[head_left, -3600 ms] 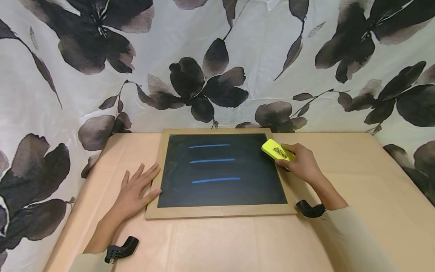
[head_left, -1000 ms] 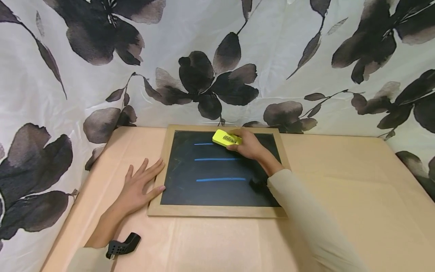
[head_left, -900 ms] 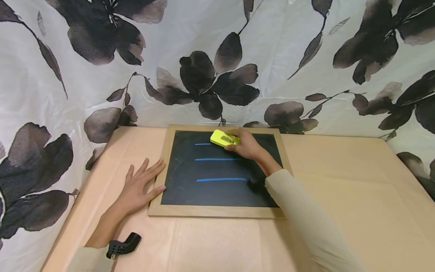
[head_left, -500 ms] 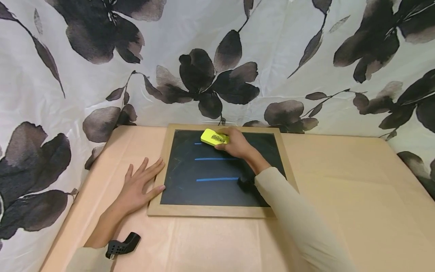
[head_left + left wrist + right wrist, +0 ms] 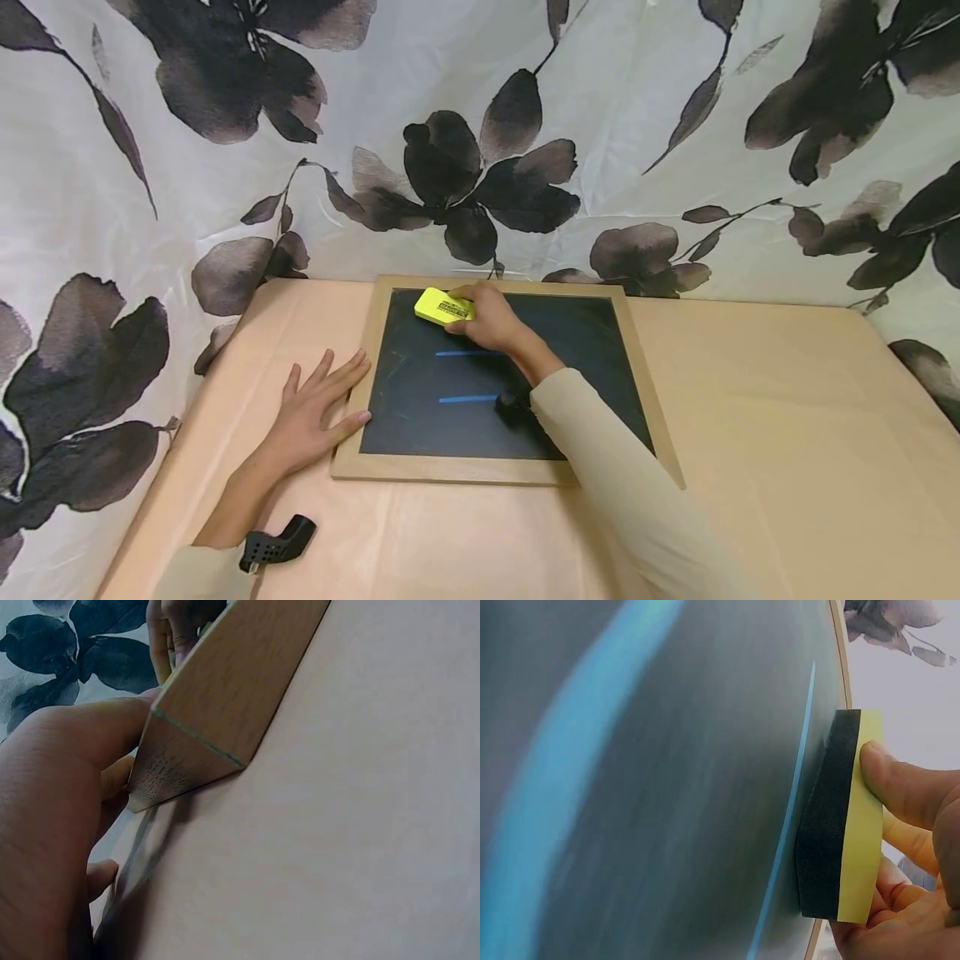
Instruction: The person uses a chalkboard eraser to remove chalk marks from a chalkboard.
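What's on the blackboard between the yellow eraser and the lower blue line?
The upper blue line lies between the yellow eraser and the lower blue line. The head view shows this, as does the right wrist view.

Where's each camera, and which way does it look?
Head: on the head, looking forward and down at the dark board; left hand, right hand and sleeves show.
Left wrist: on that wrist, looking past the left hand at the wooden frame; part of the right hand shows.
Right wrist: on that wrist, looking across the board at the eraser; right hand shows.
Shared: head and right wrist both show the eraser and blue lines.
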Demonstrator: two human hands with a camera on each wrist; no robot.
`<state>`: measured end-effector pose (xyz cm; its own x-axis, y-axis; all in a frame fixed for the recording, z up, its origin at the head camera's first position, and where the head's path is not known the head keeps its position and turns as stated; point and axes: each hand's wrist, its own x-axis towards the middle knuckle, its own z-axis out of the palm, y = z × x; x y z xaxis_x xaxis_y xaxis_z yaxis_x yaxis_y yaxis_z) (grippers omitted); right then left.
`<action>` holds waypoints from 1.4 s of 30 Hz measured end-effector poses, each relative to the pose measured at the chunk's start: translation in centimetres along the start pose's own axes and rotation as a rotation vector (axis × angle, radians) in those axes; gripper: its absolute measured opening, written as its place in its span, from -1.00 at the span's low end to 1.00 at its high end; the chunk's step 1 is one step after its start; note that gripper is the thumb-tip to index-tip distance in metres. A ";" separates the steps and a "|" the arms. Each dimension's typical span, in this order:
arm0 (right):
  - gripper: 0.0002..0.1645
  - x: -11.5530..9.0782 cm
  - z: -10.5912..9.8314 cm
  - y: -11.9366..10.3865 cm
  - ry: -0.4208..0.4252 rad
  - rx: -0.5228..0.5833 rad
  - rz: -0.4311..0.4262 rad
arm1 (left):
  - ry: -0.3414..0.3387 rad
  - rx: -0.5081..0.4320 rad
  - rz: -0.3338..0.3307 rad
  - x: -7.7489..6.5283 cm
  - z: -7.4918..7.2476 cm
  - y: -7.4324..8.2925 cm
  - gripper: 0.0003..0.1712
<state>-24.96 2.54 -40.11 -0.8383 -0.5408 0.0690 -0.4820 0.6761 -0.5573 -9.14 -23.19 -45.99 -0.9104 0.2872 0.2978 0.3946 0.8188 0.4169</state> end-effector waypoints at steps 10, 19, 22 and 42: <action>-0.37 0.4 0.3 -0.6 -0.038 0.005 0.019 | -0.009 0.003 0.000 0.0 -0.1 0.1 -0.21; -0.35 -1.0 -1.6 1.5 -0.052 -0.028 0.020 | -0.003 0.000 0.013 0.0 0.0 -0.1 -0.19; -0.34 -2.0 -2.8 3.3 -0.041 -0.028 0.044 | -0.008 -0.011 0.013 -0.1 0.0 -0.1 -0.20; -0.39 -9.4 -8.2 10.8 0.049 0.078 0.139 | -0.005 -0.020 0.002 -0.4 -0.2 0.0 -0.20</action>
<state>-24.40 19.00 -40.04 -0.9080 -0.4182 0.0256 -0.3404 0.7008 -0.6269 -8.78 -23.35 -45.96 -0.9104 0.2911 0.2941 0.3985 0.8083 0.4335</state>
